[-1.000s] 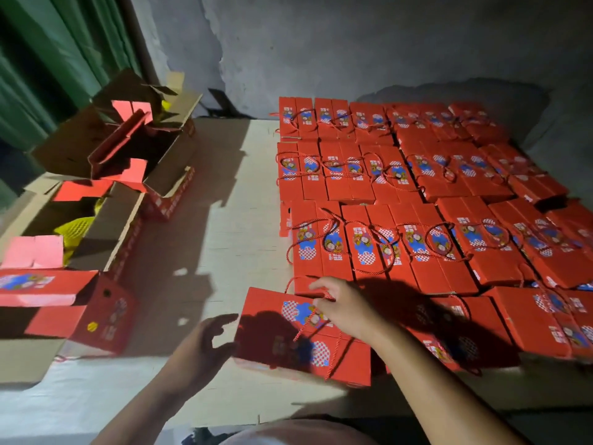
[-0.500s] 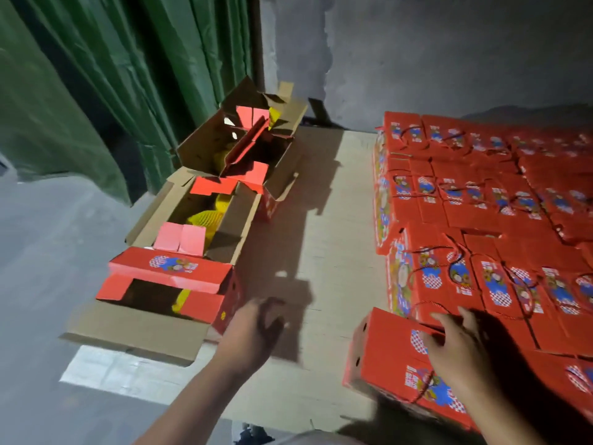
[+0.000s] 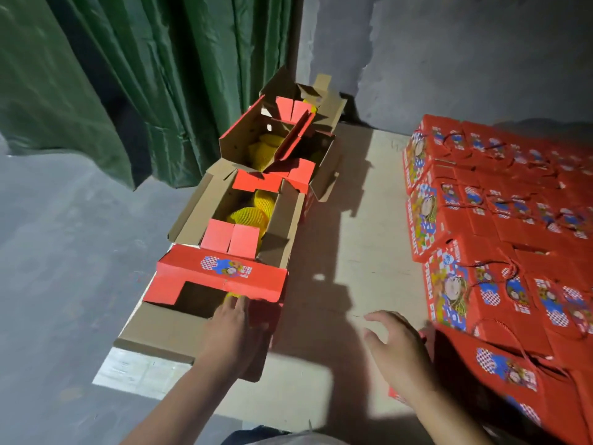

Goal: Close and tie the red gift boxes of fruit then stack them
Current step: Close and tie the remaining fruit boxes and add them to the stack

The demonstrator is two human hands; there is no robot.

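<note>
Head view looks down on a pale board (image 3: 346, 252) laid over a grey floor (image 3: 64, 252), with a green curtain (image 3: 128, 75) hanging at the back left. Three open red gift boxes stand in a row along the board's left edge — the nearest box (image 3: 221, 277), a middle box (image 3: 244, 220) and a far box (image 3: 279, 139). All three have their flaps up, and yellow net-wrapped fruit (image 3: 248, 215) shows inside the middle and far ones. The left hand (image 3: 231, 329) reaches onto the nearest box with straight fingers, their tips touching under its red top flap; it grips nothing. The right hand (image 3: 394, 345) hovers over the board just beside the closed boxes, fingers spread and loosely bent, holding nothing. On the right, closed and tied boxes (image 3: 497, 236) are packed in tight rows — red cord handles lie across their lids, printed with a cartoon figure.
</note>
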